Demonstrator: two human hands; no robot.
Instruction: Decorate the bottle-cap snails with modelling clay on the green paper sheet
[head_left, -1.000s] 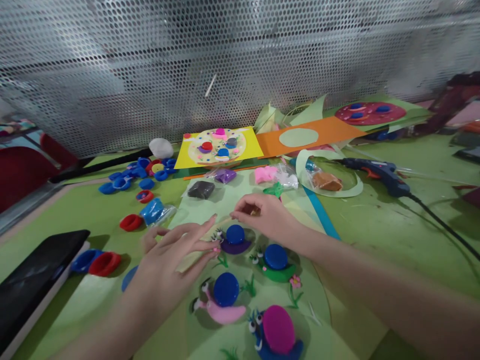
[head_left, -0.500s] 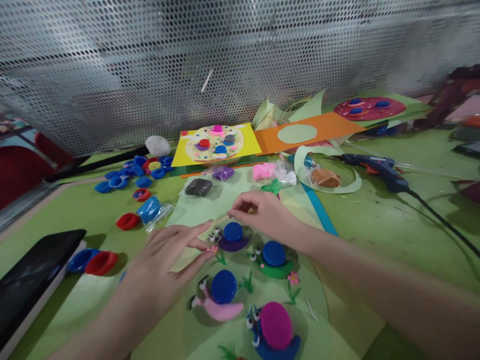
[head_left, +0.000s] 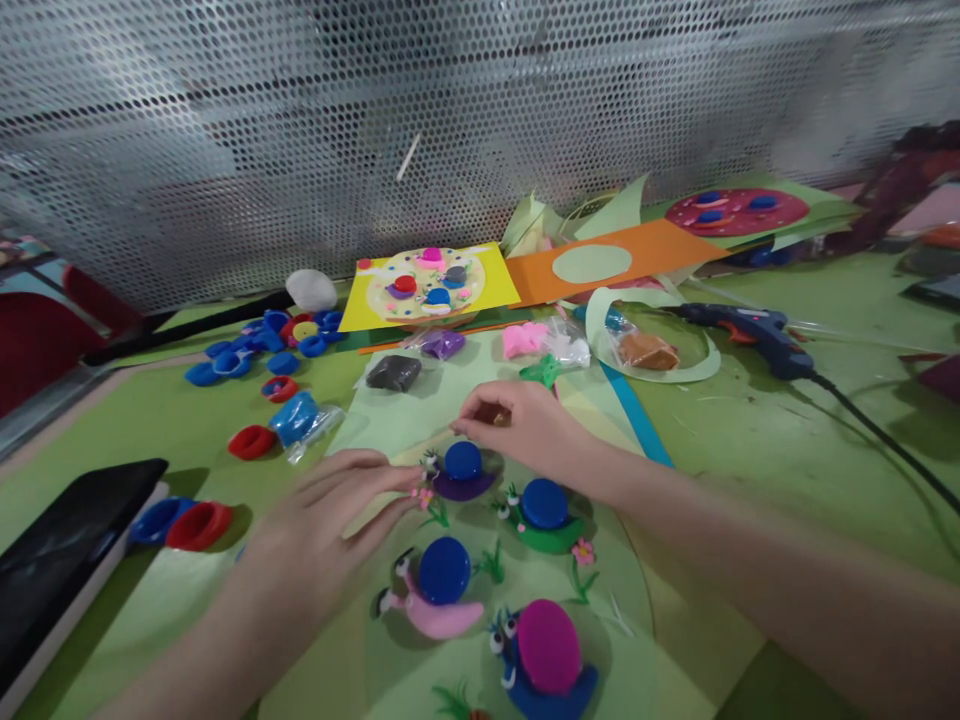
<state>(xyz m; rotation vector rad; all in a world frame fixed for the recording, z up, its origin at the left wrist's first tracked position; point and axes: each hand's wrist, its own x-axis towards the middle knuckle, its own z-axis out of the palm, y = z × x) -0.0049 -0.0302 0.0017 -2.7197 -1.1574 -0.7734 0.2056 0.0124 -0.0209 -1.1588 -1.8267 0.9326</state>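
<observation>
On a light green round paper (head_left: 525, 600) lie snails with clay bodies and bottle-cap shells: a purple snail (head_left: 463, 485), a green snail (head_left: 551, 536), a pink snail (head_left: 442, 615) and a blue snail with a magenta cap (head_left: 549, 650). My left hand (head_left: 330, 520) has its fingers stretched out and apart, the tips by the purple snail's eyes and a small pink clay flower (head_left: 423, 497). Just behind the purple snail's blue cap, my right hand (head_left: 517, 420) is pinched, thumb against index finger. Whatever sits in that pinch is too small or hidden to make out.
Clay lumps, such as black clay (head_left: 394, 373), lie behind my hands. A glue gun (head_left: 757, 335) with its cord is at right, beside a paper ring (head_left: 660, 375). Bottle caps (head_left: 199, 525) and a black phone-like device (head_left: 67, 560) are at left. A perforated metal panel (head_left: 450, 120) stands behind.
My left index finger has lowered and drawn nearer the purple snail's eyes. My right hand keeps its pinch almost in place. The whole view has shifted slightly.
</observation>
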